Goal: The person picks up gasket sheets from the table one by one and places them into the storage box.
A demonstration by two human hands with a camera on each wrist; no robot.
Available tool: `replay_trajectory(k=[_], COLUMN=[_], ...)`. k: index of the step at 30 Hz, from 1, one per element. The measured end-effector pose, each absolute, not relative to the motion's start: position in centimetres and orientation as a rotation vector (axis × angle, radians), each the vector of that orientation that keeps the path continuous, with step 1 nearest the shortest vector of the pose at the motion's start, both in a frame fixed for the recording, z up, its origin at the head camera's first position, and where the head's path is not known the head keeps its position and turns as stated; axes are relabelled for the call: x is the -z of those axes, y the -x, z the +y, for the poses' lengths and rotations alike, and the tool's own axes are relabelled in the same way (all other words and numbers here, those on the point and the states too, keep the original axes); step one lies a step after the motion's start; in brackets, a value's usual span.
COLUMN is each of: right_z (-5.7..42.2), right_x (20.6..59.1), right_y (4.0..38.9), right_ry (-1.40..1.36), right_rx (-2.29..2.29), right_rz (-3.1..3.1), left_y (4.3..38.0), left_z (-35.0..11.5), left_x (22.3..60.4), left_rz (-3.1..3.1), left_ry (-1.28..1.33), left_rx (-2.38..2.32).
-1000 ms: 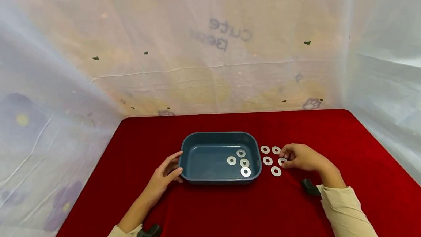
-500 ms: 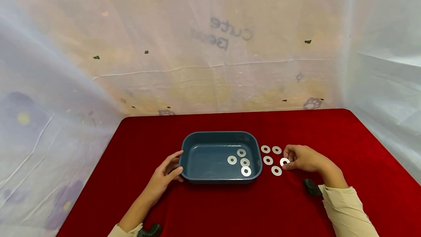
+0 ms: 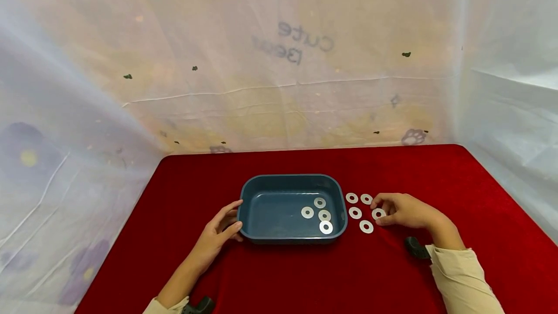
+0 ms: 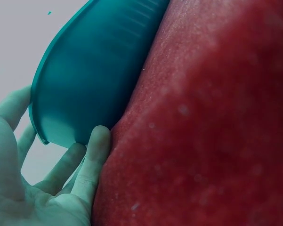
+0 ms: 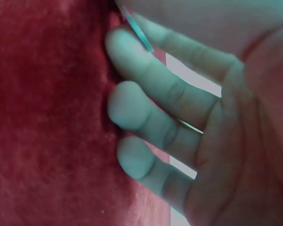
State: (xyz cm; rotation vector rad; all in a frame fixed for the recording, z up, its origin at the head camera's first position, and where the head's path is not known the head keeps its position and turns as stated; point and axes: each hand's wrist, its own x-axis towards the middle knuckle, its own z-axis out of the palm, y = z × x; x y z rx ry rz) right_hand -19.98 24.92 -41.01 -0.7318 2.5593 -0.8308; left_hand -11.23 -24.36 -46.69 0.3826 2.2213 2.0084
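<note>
A blue-grey rectangular tray (image 3: 279, 239) sits on the red cloth, with several flat metal washers (image 3: 307, 212) lying inside toward its right end. My left hand (image 3: 217, 230) touches the tray's left end with spread, loosely bent fingers; the left wrist view shows fingertips (image 4: 100, 136) against its outer wall. Right of the tray, my right hand (image 3: 405, 212) pinches one washer (image 3: 378, 214) by its edges between thumb and fingers. In the right wrist view, that washer (image 5: 139, 30) appears edge-on and tilted by the fingers, its upper part cut off.
Beside the tray's right end, several more washers (image 3: 355, 213) lie flat on the red cloth (image 3: 287, 280). A pale printed sheet (image 3: 279, 110) hangs behind the table, and others stand at both sides.
My right hand has shifted slightly right, with the washer at its fingertips moving a little the same way. The left hand and tray stay in place.
</note>
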Motion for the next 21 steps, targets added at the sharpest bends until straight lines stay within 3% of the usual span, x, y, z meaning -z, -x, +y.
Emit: replay_trajectory(k=[21], right_z=[25.41], right_x=[41.01], right_y=[20.28], right_ry=[0.748], right_rx=[0.838], right_rz=[2.569], left_y=[11.2], left_z=[-24.24], left_x=[46.54], left_rz=[2.228], left_ry=[-0.385], left_rx=[-2.018])
